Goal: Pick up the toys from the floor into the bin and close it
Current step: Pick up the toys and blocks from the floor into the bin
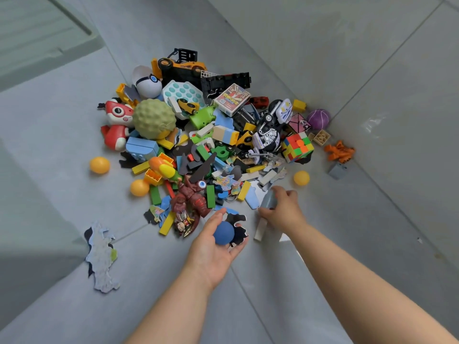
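The grey tiled floor (372, 70) fills the frame, with bare tiles open along the right side, across the top and in the lower left corner. In the upper left a pale translucent bin (49, 53) is cut off by the frame edge, well apart from the toys; its inside cannot be made out. The toy pile (206, 135) sprawls across the centre, with a yellow loader (181, 64) at its top edge, a knobbly green ball (154, 119) on its left and a colour cube (296, 146) on its right. Both forearms enter from the bottom. The left hand (213, 247), at the pile's lower edge, has its fingers curled round a blue ball (223, 235), with a dark puzzle piece (239, 229) caught behind it. The right hand (283, 212), just beside it, grips a grey-blue piece (269, 199). A white block (260, 229) sticks out under the palm, and I cannot tell whether the fingers hold it too. Strays ring the pile: a large puzzle piece (101, 256) at lower left, an orange ball (99, 165) at the left, a purple ball (318, 119) and an orange figure (339, 150) at the right. The small bricks in the pile's middle overlap too thickly to tell apart.
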`<state>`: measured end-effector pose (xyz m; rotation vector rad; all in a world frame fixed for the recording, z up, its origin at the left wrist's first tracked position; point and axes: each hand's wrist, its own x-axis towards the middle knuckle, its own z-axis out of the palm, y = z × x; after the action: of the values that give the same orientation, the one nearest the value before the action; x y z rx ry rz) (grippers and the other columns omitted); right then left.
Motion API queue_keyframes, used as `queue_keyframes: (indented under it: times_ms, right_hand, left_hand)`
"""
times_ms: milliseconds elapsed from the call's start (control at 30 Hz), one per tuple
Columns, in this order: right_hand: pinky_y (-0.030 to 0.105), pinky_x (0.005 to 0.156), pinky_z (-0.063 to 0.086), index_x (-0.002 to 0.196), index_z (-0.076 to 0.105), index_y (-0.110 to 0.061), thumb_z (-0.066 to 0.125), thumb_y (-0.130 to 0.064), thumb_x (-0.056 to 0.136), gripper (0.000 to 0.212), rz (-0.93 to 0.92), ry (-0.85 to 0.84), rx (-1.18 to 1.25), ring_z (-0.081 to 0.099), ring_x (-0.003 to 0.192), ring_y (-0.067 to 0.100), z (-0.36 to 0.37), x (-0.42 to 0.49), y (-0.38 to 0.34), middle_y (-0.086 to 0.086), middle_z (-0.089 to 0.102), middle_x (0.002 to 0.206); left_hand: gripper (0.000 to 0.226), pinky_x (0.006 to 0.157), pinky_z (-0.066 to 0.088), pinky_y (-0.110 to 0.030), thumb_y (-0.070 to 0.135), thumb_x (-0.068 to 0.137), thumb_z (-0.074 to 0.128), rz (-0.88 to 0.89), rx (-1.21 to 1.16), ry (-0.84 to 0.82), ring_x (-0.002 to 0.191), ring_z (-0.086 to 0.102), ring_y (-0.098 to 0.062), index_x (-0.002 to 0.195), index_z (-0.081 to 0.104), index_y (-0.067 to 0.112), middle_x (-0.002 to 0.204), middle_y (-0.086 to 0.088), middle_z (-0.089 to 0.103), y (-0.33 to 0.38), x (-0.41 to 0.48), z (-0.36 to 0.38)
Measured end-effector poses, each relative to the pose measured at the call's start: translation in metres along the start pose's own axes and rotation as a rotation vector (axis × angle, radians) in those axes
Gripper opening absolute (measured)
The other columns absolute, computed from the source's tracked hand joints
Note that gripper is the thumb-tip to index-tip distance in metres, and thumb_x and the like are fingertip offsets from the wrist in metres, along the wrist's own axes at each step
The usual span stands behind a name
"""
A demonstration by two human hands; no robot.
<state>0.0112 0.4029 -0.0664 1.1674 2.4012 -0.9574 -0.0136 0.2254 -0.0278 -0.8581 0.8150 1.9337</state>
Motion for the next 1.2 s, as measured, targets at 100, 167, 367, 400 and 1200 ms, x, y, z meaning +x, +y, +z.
queue_keyframes:
  times_ms: [100, 167, 367, 400, 1200]
  right_hand:
    - [0.022, 0.076, 0.043, 0.136, 0.036, -0.021, 0.066, -0.022, 0.080, 0.064, -0.023, 0.140, 0.295, 0.049, 0.090, 0.020, -0.011, -0.013, -0.010, 0.010, 0.032, 0.132]
    - [0.006, 0.064, 0.042, 0.133, 0.040, -0.026, 0.069, -0.018, 0.078, 0.062, -0.174, 0.151, 0.425, 0.052, 0.082, 0.009, -0.020, -0.039, -0.022, 0.002, 0.037, 0.125]
    - [0.002, 0.081, 0.036, 0.132, 0.034, -0.039, 0.074, -0.042, 0.070, 0.073, -0.597, -0.168, 0.291, 0.050, 0.090, -0.012, 0.005, -0.124, -0.045, -0.022, 0.046, 0.115]
    - [0.001, 0.080, 0.034, 0.128, 0.039, -0.038, 0.069, -0.046, 0.074, 0.062, -0.604, -0.093, 0.293, 0.048, 0.091, -0.014, 0.005, -0.121, -0.041, -0.026, 0.046, 0.112]
    - [0.011, 0.086, 0.038, 0.112, 0.056, -0.038, 0.057, -0.023, 0.082, 0.033, -0.836, 0.149, 0.452, 0.053, 0.102, 0.003, 0.012, -0.161, -0.125, -0.021, 0.061, 0.106]
  left_hand:
    - [0.021, 0.085, 0.050, -0.051, 0.027, 0.093, 0.052, 0.034, 0.027, -0.040, 0.095, 0.058, -0.027, 0.109, 0.064, 0.021, 0.110, -0.012, 0.055, 0.003, 0.001, -0.002]
    - [0.024, 0.087, 0.048, -0.052, 0.032, 0.092, 0.050, 0.060, 0.021, -0.065, 0.099, 0.058, -0.028, 0.110, 0.063, 0.022, 0.111, -0.012, 0.057, 0.004, 0.000, -0.003]
    - [0.043, 0.066, 0.057, -0.037, 0.053, 0.089, 0.041, 0.016, -0.035, -0.160, 0.068, 0.070, -0.026, 0.098, 0.067, 0.021, 0.083, -0.011, 0.071, 0.005, 0.000, -0.007]
    - [0.040, 0.067, 0.058, -0.037, 0.051, 0.089, 0.044, 0.020, -0.051, -0.162, 0.070, 0.069, -0.026, 0.096, 0.067, 0.019, 0.085, -0.011, 0.069, 0.004, 0.000, -0.008]
    - [0.050, 0.075, 0.055, -0.033, 0.057, 0.081, 0.049, 0.238, -0.114, -0.208, 0.088, 0.068, -0.023, 0.113, 0.063, 0.021, 0.097, -0.009, 0.067, 0.052, -0.076, 0.008]
